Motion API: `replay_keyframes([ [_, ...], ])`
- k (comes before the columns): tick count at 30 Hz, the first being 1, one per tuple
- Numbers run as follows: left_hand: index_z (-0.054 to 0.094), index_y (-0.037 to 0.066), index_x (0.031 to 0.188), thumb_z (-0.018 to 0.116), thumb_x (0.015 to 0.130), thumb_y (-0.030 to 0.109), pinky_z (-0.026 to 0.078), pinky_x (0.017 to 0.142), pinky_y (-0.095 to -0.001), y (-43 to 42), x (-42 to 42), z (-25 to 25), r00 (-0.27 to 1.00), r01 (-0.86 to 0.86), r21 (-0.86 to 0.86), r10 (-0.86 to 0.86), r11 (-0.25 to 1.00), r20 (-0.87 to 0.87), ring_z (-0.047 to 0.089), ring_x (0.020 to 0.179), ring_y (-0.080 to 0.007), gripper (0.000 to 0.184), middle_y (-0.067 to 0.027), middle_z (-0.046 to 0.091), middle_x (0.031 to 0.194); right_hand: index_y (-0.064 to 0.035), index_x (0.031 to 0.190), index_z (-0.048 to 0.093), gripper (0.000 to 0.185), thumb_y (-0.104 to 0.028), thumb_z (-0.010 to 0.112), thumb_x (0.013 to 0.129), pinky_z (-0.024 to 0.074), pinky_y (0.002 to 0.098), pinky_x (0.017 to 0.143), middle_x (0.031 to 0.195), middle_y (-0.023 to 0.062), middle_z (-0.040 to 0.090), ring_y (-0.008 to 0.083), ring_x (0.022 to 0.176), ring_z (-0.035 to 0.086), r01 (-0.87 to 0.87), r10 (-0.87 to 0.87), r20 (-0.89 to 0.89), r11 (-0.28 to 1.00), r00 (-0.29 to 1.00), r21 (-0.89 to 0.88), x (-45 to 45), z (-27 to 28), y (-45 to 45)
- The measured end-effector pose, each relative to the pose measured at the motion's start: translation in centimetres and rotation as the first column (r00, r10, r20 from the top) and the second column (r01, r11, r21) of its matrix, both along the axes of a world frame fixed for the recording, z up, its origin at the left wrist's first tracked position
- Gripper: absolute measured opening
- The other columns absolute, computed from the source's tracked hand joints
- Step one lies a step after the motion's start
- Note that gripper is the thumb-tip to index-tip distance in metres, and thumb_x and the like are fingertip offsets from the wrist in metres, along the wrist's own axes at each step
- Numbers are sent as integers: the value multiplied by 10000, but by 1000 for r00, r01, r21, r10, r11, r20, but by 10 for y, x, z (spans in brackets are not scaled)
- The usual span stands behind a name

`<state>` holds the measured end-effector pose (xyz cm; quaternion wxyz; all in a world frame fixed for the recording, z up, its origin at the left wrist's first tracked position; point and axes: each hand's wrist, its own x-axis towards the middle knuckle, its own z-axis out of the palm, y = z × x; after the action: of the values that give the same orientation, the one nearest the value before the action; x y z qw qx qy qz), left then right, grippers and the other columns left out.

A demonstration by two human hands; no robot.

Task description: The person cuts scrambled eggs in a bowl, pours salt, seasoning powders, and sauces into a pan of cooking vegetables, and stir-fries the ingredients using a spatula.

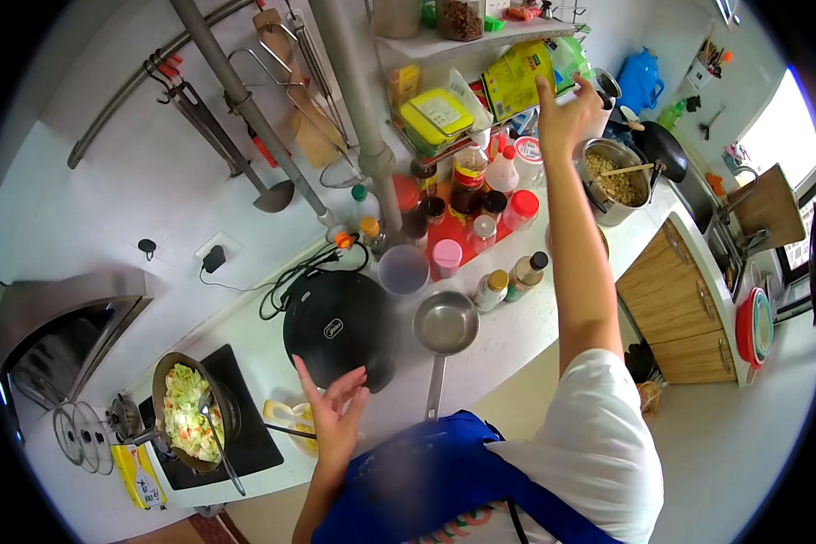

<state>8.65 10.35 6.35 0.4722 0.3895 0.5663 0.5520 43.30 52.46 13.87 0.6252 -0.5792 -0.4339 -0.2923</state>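
Note:
My right hand point(568, 116) is stretched up to the shelf at the back, its fingers apart in front of a yellow packet point(519, 80) and a green-and-white bag point(567, 59). Whether the fingertips touch either one I cannot tell. Low over the counter, my left hand point(337, 412) is open with fingers spread, holding nothing. Just beyond it sits a round black electric appliance point(322, 317). A yellow-and-white item point(290, 417) lies beside the left hand, partly hidden. Between my arms rests a small metal saucepan point(446, 323), its handle toward me.
A pan of chopped vegetables point(189, 412) with a spoon in it stands on the black cooktop point(254, 431). Bottles and jars crowd a red mat point(449, 227). At right are a pot of grain-like food point(618, 181), a black wok point(659, 150) and a sink point(698, 204).

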Motion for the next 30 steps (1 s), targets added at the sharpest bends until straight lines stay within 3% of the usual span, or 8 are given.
replay_keyframes([
  [4,-179,139,1583,672,919,1,460,1020,-345,-1,2,2,1000,5,12,-5,1000,4,641,1108,-225,1089,-212,656,1217,21,1066,593,305,-174,732,876,482,403,833,1033,173,629,302,912,618,-441,398,-234,881,887,-171,19,-10,25],
  [11,-154,107,1585,678,915,9,466,1007,-345,-7,1,11,998,43,42,-41,998,-38,650,1088,-231,1073,-205,664,1209,-21,1089,520,196,-159,627,998,469,233,704,1025,84,612,101,801,576,-472,695,-374,703,614,532,-10,20,-101],
  [17,-93,51,1589,742,849,6,452,1011,-352,7,-11,41,984,106,315,-53,943,-172,579,1219,-249,1117,-221,546,1390,-25,1059,555,155,-95,658,967,401,193,654,862,2,594,42,760,523,-904,845,-376,426,382,38,-58,65,-252],
  [21,-55,66,1600,861,741,82,396,1069,-389,12,-25,81,902,111,476,113,872,-417,379,1409,-249,1255,-219,226,1596,-29,1028,528,165,-80,663,948,361,187,629,829,-9,553,33,705,467,-993,803,-585,97,115,-63,-104,50,-321],
  [24,-58,159,1614,828,801,70,482,838,-293,-12,-53,84,978,143,317,-84,938,-192,589,991,-152,1206,-129,597,1178,-46,966,484,175,-89,651,939,306,207,621,767,-28,469,44,657,381,-987,751,-645,-57,-142,150,-159,23,-347],
  [26,-57,240,1619,780,859,43,437,590,-216,-38,-65,93,982,57,246,-99,968,162,518,633,-44,1148,1,647,741,-48,1286,451,662,-414,783,846,434,375,919,1191,123,561,226,1091,526,-919,658,-641,-284,-395,275,-174,-3,-356],
  [28,-48,208,1615,768,873,36,507,690,-238,-63,-85,93,930,-141,265,36,954,366,632,795,-91,1116,-86,702,927,-148,1582,231,1270,-735,797,609,247,598,1187,1618,147,293,368,1498,247,-584,373,-474,-673,-798,453,-206,-29,-357],
  [30,-61,183,1608,751,887,27,537,780,-279,-82,-108,91,859,-328,285,160,901,486,673,907,-141,1097,-142,708,1030,-190,1597,214,1244,-701,814,635,203,589,1199,1629,113,283,349,1491,267,-743,225,-760,-496,-610,450,-244,-55,-391],
])
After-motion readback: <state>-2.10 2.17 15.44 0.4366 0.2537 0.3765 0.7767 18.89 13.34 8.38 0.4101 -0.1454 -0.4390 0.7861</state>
